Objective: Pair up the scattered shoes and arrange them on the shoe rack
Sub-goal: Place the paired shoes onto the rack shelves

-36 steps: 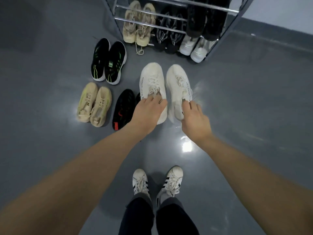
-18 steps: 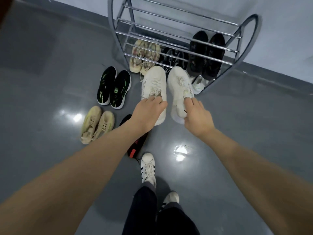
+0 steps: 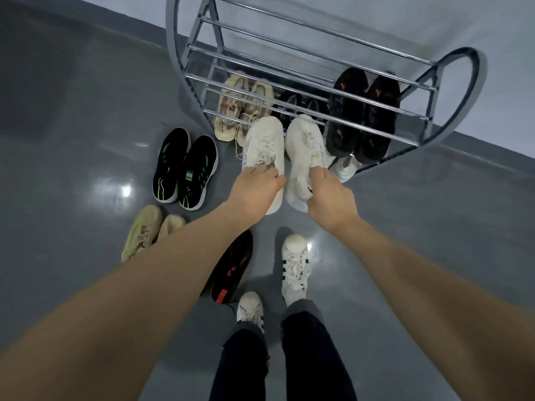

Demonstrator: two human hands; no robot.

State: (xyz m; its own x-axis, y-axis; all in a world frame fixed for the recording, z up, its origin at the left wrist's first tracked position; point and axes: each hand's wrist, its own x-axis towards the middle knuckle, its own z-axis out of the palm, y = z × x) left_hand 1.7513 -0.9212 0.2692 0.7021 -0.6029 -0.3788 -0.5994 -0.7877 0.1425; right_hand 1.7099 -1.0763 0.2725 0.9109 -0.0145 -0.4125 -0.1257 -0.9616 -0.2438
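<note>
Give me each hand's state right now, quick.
Left hand: grips the left white sneaker.
Right hand: grips the right white sneaker.

You are looking down at a glossy grey floor (image 3: 72, 140) and a chrome shoe rack (image 3: 304, 79) at the top of the frame. On the floor, left of centre, sit a black-and-green pair (image 3: 185, 166), a beige pair (image 3: 147, 230) lower down, and a black shoe with red marks (image 3: 231, 270). The rack holds a black pair (image 3: 362, 111) at right and a beige-pink pair (image 3: 243, 108) lower left; between them lies what may be another dark pair (image 3: 301, 107).
</note>
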